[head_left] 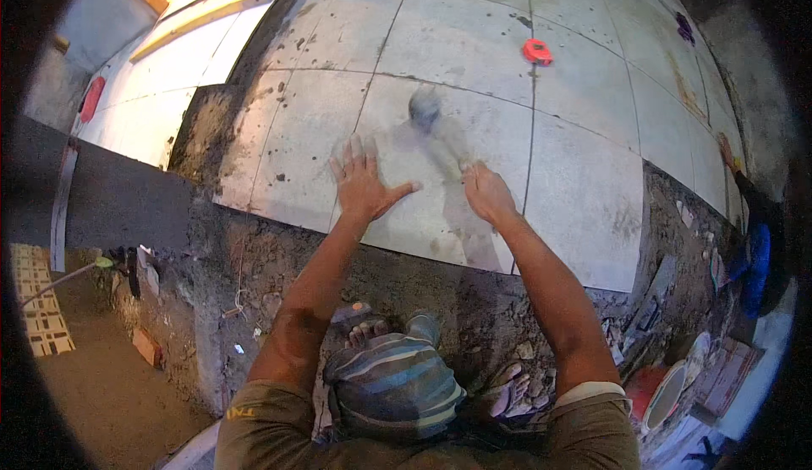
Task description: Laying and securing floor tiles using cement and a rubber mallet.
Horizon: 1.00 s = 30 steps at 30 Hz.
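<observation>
My left hand [362, 184] lies flat with its fingers spread and the thumb stuck out to the right, over the joint at the left side of a pale tile [431, 229]. My right hand [488, 193] is curled around the handle of a mallet [425, 108], fingers pressed together on the grip. The dark head, beyond my right fingertips and a little to their left, is blurred, so I cannot tell whether it touches the tile.

As far as I can judge, the laying is well along here: tiles fill the floor beyond my fingers and to both sides, in rows that look fairly even. The joints between them show as dark lines, so I would say they are unfilled. Crumbs of dirt lie on the tiles to the left of my left fingers, so cleaning seems left as well. Nearer my body than both hands, past the tile edge, the strip of rough soil [292, 259] has no tile on it. A red tape measure [536, 51] sits beyond my right fingers, and a co-worker's hand [726, 150] rests far to their right.
</observation>
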Tool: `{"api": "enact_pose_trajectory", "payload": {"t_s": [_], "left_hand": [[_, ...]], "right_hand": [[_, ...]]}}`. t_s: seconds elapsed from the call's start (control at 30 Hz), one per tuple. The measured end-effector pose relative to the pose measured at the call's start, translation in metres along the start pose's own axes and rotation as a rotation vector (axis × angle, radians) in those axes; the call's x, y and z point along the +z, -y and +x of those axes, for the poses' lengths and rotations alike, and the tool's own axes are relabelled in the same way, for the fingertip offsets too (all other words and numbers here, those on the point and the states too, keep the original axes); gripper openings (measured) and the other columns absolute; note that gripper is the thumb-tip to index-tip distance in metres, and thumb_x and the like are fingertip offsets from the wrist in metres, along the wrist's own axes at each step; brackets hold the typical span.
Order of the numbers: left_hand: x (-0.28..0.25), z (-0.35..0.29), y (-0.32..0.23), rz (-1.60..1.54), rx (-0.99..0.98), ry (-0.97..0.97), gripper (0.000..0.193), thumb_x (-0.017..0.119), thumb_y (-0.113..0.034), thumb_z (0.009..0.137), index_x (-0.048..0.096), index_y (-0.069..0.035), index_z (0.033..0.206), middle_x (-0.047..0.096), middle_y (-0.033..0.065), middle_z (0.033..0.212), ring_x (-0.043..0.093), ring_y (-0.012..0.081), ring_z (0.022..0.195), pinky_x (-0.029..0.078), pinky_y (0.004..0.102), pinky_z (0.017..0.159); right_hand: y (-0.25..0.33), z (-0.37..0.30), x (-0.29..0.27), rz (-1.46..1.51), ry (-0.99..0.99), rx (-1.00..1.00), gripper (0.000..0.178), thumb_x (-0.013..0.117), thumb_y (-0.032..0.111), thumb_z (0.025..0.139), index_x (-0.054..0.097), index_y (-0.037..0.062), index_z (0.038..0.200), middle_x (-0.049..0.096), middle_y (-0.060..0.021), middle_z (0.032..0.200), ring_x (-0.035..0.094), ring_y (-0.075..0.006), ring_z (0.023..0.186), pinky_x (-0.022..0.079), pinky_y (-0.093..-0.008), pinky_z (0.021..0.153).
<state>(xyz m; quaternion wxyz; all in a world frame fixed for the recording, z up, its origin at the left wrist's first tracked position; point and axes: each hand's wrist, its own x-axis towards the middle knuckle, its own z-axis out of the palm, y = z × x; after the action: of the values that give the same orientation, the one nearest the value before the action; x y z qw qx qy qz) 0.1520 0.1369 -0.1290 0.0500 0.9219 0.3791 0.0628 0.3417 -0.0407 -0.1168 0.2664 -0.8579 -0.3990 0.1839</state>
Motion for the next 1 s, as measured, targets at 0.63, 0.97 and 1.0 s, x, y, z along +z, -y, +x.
{"api": "enact_pose_trajectory", "payload": {"t_s": [0.63, 0.97, 1.0], "left_hand": [[0.002, -0.027, -0.030, -0.143, 0.190, -0.007, 0.139, 0.047, -0.097, 0.054, 0.022, -0.001, 0.151, 0.014, 0.0223, 0.159, 0.010, 0.0385, 0.147, -0.001, 0.0644, 0.114], [0.010, -0.036, -0.027, -0.150, 0.169, -0.047, 0.141, 0.049, -0.097, 0.052, 0.022, -0.001, 0.151, 0.018, 0.0220, 0.158, 0.012, 0.0373, 0.147, 0.001, 0.0664, 0.113], [0.007, -0.026, -0.028, -0.149, 0.176, -0.062, 0.141, 0.049, -0.097, 0.052, 0.022, -0.001, 0.151, 0.018, 0.0220, 0.158, 0.012, 0.0373, 0.147, 0.001, 0.0664, 0.113]], "right_hand": [[-0.049, -0.143, -0.051, 0.209, 0.090, -0.004, 0.030, 0.041, 0.026, 0.100, 0.051, -0.0010, 0.107, 0.059, -0.0244, 0.067, 0.059, -0.0476, 0.064, 0.046, -0.0484, 0.055], [-0.062, -0.156, -0.049, 0.246, 0.060, 0.033, 0.040, 0.034, 0.034, 0.103, 0.054, 0.0006, 0.095, 0.043, -0.0101, 0.064, 0.042, -0.0256, 0.056, 0.038, -0.0368, 0.054], [-0.078, -0.155, -0.043, 0.244, 0.046, 0.024, 0.040, 0.034, 0.034, 0.103, 0.054, 0.0006, 0.095, 0.043, -0.0101, 0.064, 0.042, -0.0256, 0.056, 0.038, -0.0368, 0.054]]}}
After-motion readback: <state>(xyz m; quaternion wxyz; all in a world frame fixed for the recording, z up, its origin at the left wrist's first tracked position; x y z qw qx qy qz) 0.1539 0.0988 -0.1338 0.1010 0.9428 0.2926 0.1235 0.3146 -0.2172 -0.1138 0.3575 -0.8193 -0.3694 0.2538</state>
